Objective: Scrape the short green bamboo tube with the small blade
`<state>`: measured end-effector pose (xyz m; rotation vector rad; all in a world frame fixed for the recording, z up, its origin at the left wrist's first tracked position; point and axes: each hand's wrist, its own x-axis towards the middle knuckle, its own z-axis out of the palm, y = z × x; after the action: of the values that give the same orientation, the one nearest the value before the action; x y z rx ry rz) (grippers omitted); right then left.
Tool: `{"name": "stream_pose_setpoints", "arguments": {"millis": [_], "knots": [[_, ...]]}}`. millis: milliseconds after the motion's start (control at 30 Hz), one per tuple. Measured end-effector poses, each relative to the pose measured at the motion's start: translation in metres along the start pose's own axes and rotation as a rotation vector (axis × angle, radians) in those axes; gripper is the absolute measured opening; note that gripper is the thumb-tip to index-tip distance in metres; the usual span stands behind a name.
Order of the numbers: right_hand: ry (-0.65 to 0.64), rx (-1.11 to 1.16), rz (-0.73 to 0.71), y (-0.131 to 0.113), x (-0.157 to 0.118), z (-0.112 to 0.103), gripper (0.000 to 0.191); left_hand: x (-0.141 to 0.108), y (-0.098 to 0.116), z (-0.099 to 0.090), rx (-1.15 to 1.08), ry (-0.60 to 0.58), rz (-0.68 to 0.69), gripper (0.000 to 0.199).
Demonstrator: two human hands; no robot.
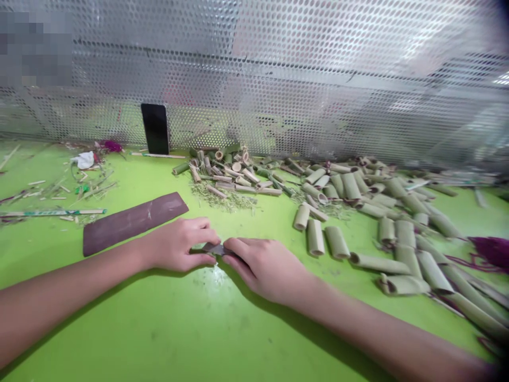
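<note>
A small grey piece, perhaps a blade [213, 248], lies between my two hands above the green table [159, 329]. My right hand [266, 268] pinches its right end between thumb and fingers. At its left end are the bent fingers and thumb of my left hand [185, 244]; whether they hold it or something else small is too hard to make out. Just behind my left hand lies a flat brown strip [135, 223], set at a slant.
Cut bamboo tubes [336, 242] lie heaped at the right and along the back. A black phone [156, 129] leans on a perforated metal screen [254, 79]. Shavings, a white scrap [84, 160] and thin sticks lie at the left; purple yarn [491, 252] at far right.
</note>
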<state>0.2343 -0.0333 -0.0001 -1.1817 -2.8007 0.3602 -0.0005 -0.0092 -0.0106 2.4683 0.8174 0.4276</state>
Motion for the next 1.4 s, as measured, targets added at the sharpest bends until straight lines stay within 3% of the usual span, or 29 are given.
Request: {"name": "stream_pose_setpoints", "arguments": {"millis": [267,500,900,1200,1400], "knots": [[0.038,-0.032,-0.015,-0.002,-0.002,0.002,0.024,-0.001,-0.001,0.004,-0.018,0.063,0.025,0.028],[0.072,-0.111,0.019,-0.007,0.004,0.004,0.024,0.001,0.002,0.006,0.011,0.13,-0.044,0.035],[-0.016,0.035,-0.018,0.003,-0.002,-0.003,0.026,-0.001,0.004,0.004,-0.036,0.048,-0.054,0.025],[0.055,-0.033,-0.011,-0.003,0.004,0.001,0.024,0.0,0.002,0.008,0.02,0.098,-0.049,0.034],[0.017,0.04,-0.043,0.001,0.002,-0.002,0.024,0.0,0.003,0.006,-0.005,0.06,-0.053,0.03]]}}
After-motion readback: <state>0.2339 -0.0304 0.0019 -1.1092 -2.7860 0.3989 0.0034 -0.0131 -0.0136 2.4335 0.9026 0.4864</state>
